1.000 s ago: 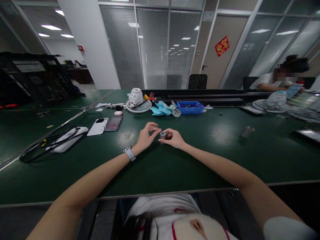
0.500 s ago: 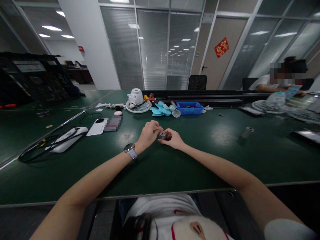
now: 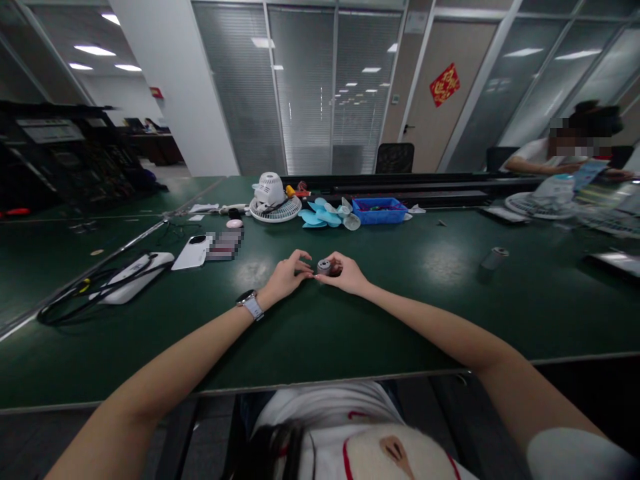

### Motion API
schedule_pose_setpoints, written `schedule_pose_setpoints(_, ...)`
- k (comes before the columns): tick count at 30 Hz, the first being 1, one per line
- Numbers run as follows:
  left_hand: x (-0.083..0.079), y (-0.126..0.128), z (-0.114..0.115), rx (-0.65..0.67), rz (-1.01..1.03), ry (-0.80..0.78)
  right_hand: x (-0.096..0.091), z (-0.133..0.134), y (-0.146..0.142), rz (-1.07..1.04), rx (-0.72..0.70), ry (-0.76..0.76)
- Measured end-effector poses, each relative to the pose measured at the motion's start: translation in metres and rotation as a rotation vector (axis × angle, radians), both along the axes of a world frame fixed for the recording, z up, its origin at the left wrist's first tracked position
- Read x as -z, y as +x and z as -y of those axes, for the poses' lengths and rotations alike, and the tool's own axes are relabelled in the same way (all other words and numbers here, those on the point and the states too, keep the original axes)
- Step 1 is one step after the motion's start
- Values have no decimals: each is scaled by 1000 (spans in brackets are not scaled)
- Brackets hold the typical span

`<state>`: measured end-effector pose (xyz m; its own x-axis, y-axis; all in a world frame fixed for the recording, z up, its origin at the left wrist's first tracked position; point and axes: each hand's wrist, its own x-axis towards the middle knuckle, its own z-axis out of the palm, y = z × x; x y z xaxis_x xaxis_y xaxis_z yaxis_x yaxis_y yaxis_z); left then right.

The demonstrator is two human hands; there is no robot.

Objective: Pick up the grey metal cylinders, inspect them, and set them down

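My right hand (image 3: pixel 346 274) is curled around a small grey cylindrical motor part (image 3: pixel 325 267), holding it just above the green table (image 3: pixel 310 327). My left hand (image 3: pixel 289 273), with a watch on its wrist, pinches thumb and forefinger together at the left end of that part; whether anything sits in the pinch is too small to tell. Both forearms stretch over the table's near edge.
A white fan grille and housing (image 3: pixel 273 200), light-blue fan blades (image 3: pixel 324 216) and a blue parts tray (image 3: pixel 379 211) lie farther back. A white phone (image 3: pixel 193 252) and a white device with black cables (image 3: pixel 131 275) lie left. A second grey cylinder (image 3: pixel 494 257) lies right. Another person (image 3: pixel 565 155) sits far right.
My left hand came in from open fingers to a pinch at the part's left end and sank lower. My right hand kept its hold on the part.
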<state>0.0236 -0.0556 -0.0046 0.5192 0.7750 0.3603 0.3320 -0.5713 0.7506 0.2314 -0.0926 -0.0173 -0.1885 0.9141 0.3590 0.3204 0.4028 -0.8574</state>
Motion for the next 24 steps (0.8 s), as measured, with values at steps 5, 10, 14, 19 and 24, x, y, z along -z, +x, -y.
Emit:
schedule_pose_setpoints(5, 0, -2, -5, -109, 183, 1, -6, -7, 11, 40, 53, 71)
schedule_pose_setpoints(10, 9, -13, -31, -408, 310, -56, -18, -46, 93, 34, 490, 190)
schedule_pose_setpoints(14, 9, -23, -45, -470, 404, -180, -15, -59, 185, 187, 1031, 120)
schedule_pose_setpoints(19, 1, -27, -47, -516, 530, -275, -1, -50, 240, 231, 1236, -6)
schedule_pose_setpoints(24, 2, -26, -48, -517, 553, -282, 2, -52, 235, 177, 1296, -86)
